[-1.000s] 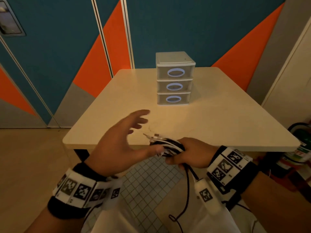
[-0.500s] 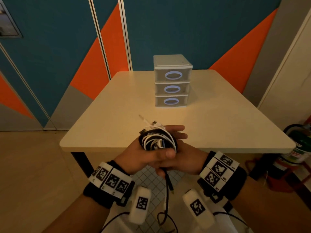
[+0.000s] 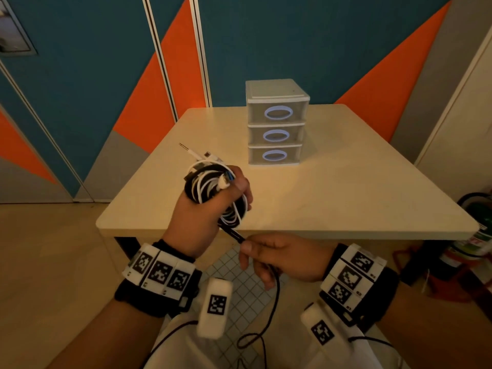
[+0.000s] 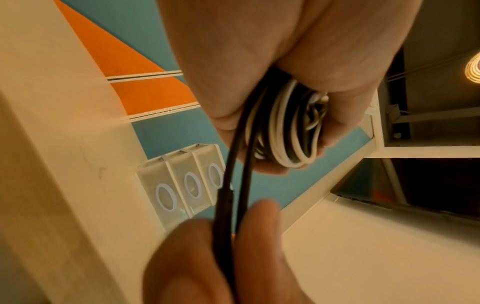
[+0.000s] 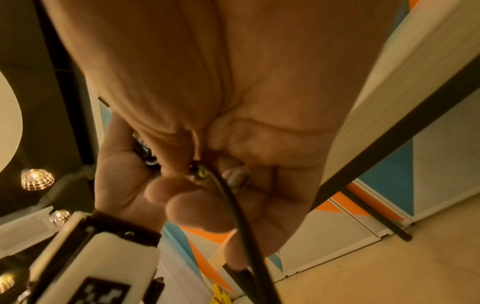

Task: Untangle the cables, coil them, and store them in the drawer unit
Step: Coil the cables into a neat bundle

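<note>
My left hand (image 3: 213, 201) grips a tangled bundle of white and black cables (image 3: 210, 186) above the table's near left part; plug ends stick out of its top. In the left wrist view the cable bundle (image 4: 291, 131) sits in my curled fingers (image 4: 335, 123). A black cable (image 3: 234, 234) runs down from the bundle to my right hand (image 3: 269, 258), which pinches it just below the table's front edge. The loose black cable (image 5: 233, 205) hangs on past the right fingers toward the floor. The white three-drawer unit (image 3: 277, 123) stands at the table's middle back, all drawers closed.
The beige table (image 3: 346, 198) carries only the drawer unit. Blue and orange wall panels (image 3: 279, 35) stand behind it. A red and green object (image 3: 476, 235) sits on the floor at the right. Beige floor (image 3: 48, 262) lies to the left.
The left hand has lifted the bundle up and left over the table. The right hand has let go of the bundle, dropped below the table edge and now pinches the trailing black cable.
</note>
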Demonstrator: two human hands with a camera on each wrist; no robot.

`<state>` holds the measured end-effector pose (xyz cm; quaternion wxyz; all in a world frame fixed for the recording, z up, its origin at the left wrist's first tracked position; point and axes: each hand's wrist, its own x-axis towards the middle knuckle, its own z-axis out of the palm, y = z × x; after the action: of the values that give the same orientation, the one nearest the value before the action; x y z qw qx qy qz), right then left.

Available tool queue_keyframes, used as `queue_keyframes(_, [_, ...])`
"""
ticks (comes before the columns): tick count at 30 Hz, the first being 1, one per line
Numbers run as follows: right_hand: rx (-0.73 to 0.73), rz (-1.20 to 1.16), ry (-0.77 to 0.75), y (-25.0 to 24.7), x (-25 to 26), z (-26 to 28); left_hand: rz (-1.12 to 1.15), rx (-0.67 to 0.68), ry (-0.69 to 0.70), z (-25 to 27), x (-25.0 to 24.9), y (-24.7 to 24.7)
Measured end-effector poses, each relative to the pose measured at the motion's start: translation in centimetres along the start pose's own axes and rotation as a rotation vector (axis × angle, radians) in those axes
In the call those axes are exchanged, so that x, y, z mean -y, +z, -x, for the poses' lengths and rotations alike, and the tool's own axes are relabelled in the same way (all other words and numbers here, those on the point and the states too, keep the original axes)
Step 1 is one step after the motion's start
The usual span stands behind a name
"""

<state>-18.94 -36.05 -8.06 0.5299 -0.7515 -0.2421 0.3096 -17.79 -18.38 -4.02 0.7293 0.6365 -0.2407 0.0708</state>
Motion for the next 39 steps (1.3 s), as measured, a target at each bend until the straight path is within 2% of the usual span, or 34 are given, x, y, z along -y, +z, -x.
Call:
queue_keyframes(6, [-0.040, 0.001, 0.047, -0.9, -0.5, 0.2, -0.166, -0.041, -0.142, 0.4, 0.5, -0.9])
queue_keyframes(8, [-0.027, 0.056, 0.064, -1.3, -0.5, 0.2, -0.329, -0.003, -0.217, 0.7, 0.6, -1.2])
queue_keyframes(10, [-0.040, 0.113, 0.077, -1.9, -0.6, 0.1, -0.523, 0.100, -0.287, 1.0, 0.7, -1.3])
queue_keyframes(14, [-0.033, 0.147, 0.104, -2.2, -0.3, -0.1, -0.809, 0.368, -0.213, 1.5, 1.1, -0.7])
queue_keyframes(19, [-0.007, -0.003, 0.116, -2.9, -0.5, -0.2, -1.176, 0.509, -0.070, 1.8, 1.5, -1.2])
queue_keyframes(23, [0.034, 0.006, 0.116, -3.3, -0.7, -0.3, -1.309, 0.594, -0.029, 2.3, 1.8, -1.2])
queue_keyframes(27, [0.100, 0.004, 0.121, -3.6, -1.0, -0.1, -1.375, 0.604, -0.035, 2.7, 1.9, -1.2])
queue_keyframes(31, [0.186, -0.135, 0.172, -3.5, -1.1, 0.2, -1.431, 0.644, -0.048, 3.0, 2.1, -0.4])
queue_keyframes(33, [0.168, -0.182, 0.222, -3.1, -0.6, 0.4, -1.413, 0.629, -0.075, 3.3, 2.3, -0.2])
queue_keyframes(36, [0.098, -0.126, 0.250, -2.5, 0.0, 0.6, -1.375, 0.602, -0.047, 3.9, 3.1, 0.0])
queue_keyframes(39, [0.117, -0.033, 0.303, -2.2, 0.4, 0.5, -1.500, 0.655, -0.069, 4.1, 3.4, 0.6])
